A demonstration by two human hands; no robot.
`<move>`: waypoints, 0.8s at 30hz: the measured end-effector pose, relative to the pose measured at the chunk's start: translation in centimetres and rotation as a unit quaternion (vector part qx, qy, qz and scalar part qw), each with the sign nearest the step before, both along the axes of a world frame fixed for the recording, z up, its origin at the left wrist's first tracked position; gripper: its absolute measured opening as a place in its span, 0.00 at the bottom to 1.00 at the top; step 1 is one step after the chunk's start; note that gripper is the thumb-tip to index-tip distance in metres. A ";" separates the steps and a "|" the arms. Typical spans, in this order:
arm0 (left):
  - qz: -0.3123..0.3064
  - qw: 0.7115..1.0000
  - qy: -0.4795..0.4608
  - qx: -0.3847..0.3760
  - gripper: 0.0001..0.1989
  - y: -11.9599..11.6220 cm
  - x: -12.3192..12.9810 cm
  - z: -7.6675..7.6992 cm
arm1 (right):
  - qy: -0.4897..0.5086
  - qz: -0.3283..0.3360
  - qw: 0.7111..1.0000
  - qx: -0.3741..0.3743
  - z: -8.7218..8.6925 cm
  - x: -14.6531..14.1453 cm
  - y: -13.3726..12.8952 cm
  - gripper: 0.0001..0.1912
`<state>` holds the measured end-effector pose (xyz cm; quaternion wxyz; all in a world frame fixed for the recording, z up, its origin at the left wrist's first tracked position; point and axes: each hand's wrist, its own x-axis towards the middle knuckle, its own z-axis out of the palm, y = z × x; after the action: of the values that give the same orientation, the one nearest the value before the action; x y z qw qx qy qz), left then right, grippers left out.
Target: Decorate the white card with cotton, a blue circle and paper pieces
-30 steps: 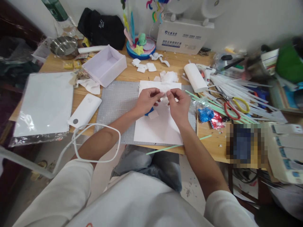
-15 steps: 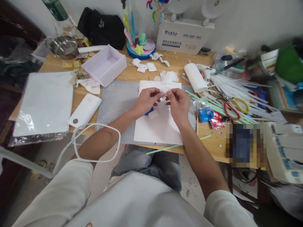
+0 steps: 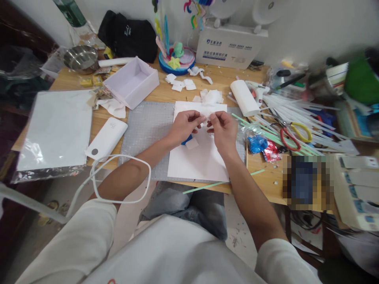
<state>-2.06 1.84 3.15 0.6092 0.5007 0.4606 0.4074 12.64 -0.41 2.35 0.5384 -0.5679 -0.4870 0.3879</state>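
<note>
My left hand (image 3: 186, 125) and my right hand (image 3: 223, 128) meet above a sheet of white paper (image 3: 198, 165). Both are closed in a pinch, thumb against fingertips, on a small white piece (image 3: 207, 118) between them. It looks like tissue or thin paper; its exact kind is hard to make out. Under my left hand, partly hidden, lies a blue object (image 3: 186, 140) with a small white square (image 3: 192, 143) beside it. Just beyond my fingers rests a crumpled pile of white tissue (image 3: 212, 96). The paper lies on a grey cutting mat (image 3: 142, 126).
A lilac open box (image 3: 133, 83) and a white power bank (image 3: 107, 137) stand to the left. On the right are a white roll (image 3: 244, 98), scissors (image 3: 290, 138), many plastic strips (image 3: 299, 110) and blue clay (image 3: 257, 144). A white cable (image 3: 149, 177) loops over my left forearm.
Almost nothing differs. Both hands keep their pinch in the same place, and the view has shifted very slightly.
</note>
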 end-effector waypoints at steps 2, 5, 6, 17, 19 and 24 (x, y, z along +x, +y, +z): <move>-0.003 1.000 0.000 0.005 0.10 0.0 0.0 0.0 | 0.006 0.000 1.000 0.000 0.0 0.1 0.0 0.13; -0.005 1.000 0.000 0.012 0.10 0.0 -0.1 -0.1 | 0.015 -0.001 1.000 0.000 -0.1 0.2 0.1 0.13; -0.005 1.000 -0.001 0.013 0.10 0.0 -0.1 -0.1 | 0.017 0.000 1.000 -0.001 -0.1 0.2 0.1 0.13; -0.008 0.998 0.034 0.056 0.12 -0.2 0.0 -0.2 | -0.088 -0.039 0.993 0.066 0.5 0.1 -0.3 0.13; -0.008 0.998 0.038 0.058 0.13 -0.3 -0.1 -0.1 | -0.106 -0.049 0.991 0.068 0.6 0.1 -0.4 0.11; 0.004 0.998 0.047 0.052 0.21 -0.3 -0.3 0.1 | -0.134 -0.022 0.989 0.065 1.0 0.0 -0.8 0.10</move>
<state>-2.33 1.57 3.24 0.5587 0.5481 0.4689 0.4093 12.65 -1.17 3.38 0.5122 -0.5895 -0.5663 0.2636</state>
